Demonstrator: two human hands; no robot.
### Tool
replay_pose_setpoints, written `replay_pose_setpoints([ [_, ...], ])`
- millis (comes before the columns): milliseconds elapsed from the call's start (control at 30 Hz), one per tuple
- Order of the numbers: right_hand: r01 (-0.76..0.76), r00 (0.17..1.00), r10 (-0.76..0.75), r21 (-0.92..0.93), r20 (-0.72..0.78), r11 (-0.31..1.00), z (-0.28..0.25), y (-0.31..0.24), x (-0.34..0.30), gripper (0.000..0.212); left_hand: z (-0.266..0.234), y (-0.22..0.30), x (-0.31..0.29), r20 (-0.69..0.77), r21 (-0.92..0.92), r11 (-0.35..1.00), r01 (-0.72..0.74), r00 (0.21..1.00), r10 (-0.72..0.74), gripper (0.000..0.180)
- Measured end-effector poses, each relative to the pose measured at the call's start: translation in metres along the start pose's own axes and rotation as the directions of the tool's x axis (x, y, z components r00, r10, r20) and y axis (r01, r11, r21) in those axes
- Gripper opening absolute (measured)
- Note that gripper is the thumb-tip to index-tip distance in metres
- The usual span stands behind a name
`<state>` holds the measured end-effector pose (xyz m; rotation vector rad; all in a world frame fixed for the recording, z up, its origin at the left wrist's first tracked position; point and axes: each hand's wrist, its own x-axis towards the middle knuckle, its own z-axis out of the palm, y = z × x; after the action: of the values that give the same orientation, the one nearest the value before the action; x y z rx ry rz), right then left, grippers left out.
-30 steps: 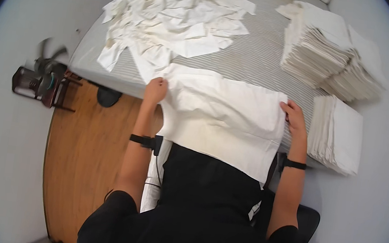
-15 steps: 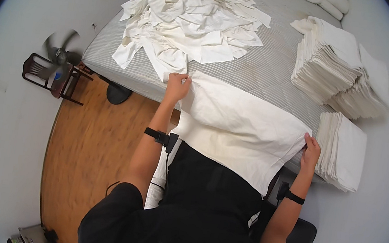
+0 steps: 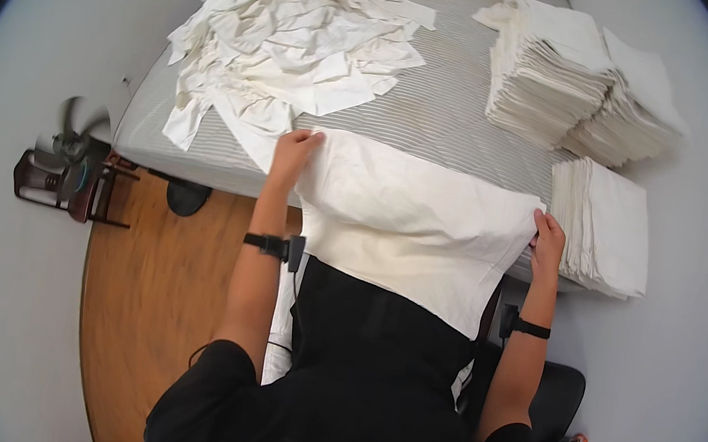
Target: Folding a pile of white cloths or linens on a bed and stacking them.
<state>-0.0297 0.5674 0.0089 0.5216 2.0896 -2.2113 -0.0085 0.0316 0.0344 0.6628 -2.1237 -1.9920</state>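
The striped mattress (image 3: 450, 85) spreads at twelve o'clock from the white cloth (image 3: 413, 220) that I hold, with a loose heap of white fabric (image 3: 288, 49) on it toward eleven. My cloth comes next in size, stretched between my hands, its far edge over the mattress's near side and its near edge against my black clothing. Tall folded piles (image 3: 555, 77) stand between one and two o'clock, and a smaller folded stack (image 3: 611, 225) near three, just beyond my right hand (image 3: 549, 239). That hand pinches the cloth's three o'clock corner, thumb on top, fingers curled in. At ten, my left hand (image 3: 293, 154) grasps the other far corner, thumb and fingers drawn together on the fabric; I cannot tell how the hidden fingertips lie.
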Motion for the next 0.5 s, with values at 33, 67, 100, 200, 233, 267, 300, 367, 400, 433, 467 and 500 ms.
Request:
replay_pose_setpoints([
  [33, 0.037, 0.999, -0.038, 0.052, 0.012, 0.998, 0.005, -0.004, -0.005, 0.018, -0.006, 0.002, -0.004, -0.026, -0.045, 0.999, -0.003, 1.0, 0.002, 0.02],
  [67, 0.073, 0.997, -0.077, 0.102, 0.03, 0.992, 0.013, -0.012, -0.012, 0.019, -0.019, 0.003, -0.009, -0.049, -0.036, 0.997, -0.075, 0.996, 0.073, 0.02],
  [100, 0.084, 0.995, -0.088, 0.095, 0.042, 0.992, 0.011, -0.02, -0.018, 0.022, -0.025, 0.008, -0.017, -0.063, -0.035, 0.99, -0.137, 0.989, 0.135, 0.018],
  [200, 0.172, 0.961, -0.223, 0.277, 0.165, 0.945, 0.008, -0.051, -0.048, 0.023, -0.063, 0.041, -0.056, -0.014, -0.219, 0.958, -0.187, 0.982, 0.188, 0.008],
  [233, 0.164, 0.956, -0.226, 0.301, 0.186, 0.939, -0.003, -0.059, -0.058, 0.022, -0.077, 0.049, -0.066, 0.009, -0.329, 0.909, -0.257, 0.961, 0.276, 0.006],
  [267, 0.162, 0.958, -0.222, 0.297, 0.181, 0.941, -0.006, -0.073, -0.073, 0.022, -0.093, 0.054, -0.077, 0.009, -0.387, 0.873, -0.299, 0.945, 0.328, 0.007],
  [300, 0.264, 0.933, -0.336, 0.388, 0.13, 0.883, -0.006, -0.091, -0.093, 0.02, -0.103, 0.072, -0.092, -0.018, -0.457, 0.838, -0.299, 0.945, 0.328, 0.009],
  [367, 0.365, 0.892, -0.447, 0.476, 0.067, 0.8, -0.009, -0.118, -0.107, 0.018, -0.144, 0.075, -0.096, 0.045, -0.557, 0.743, -0.373, 0.879, 0.475, 0.017],
  [400, 0.428, 0.825, -0.544, 0.456, 0.157, 0.78, -0.018, -0.126, -0.109, 0.018, -0.153, 0.082, -0.097, 0.054, -0.558, 0.742, -0.37, 0.877, 0.478, 0.017],
  [433, 0.491, 0.74, -0.627, 0.441, 0.244, 0.751, -0.024, -0.133, -0.112, 0.018, -0.159, 0.09, -0.098, 0.11, -0.549, 0.728, -0.41, 0.829, 0.549, 0.018],
  [467, 0.503, 0.738, -0.634, 0.438, 0.231, 0.745, -0.023, -0.141, -0.113, 0.018, -0.163, 0.096, -0.097, 0.167, -0.546, 0.708, -0.449, 0.77, 0.616, 0.02],
  [500, 0.509, 0.72, -0.644, 0.435, 0.257, 0.743, -0.019, -0.148, -0.111, 0.018, -0.164, 0.098, -0.094, 0.118, -0.502, 0.729, -0.465, 0.798, 0.591, 0.02],
])
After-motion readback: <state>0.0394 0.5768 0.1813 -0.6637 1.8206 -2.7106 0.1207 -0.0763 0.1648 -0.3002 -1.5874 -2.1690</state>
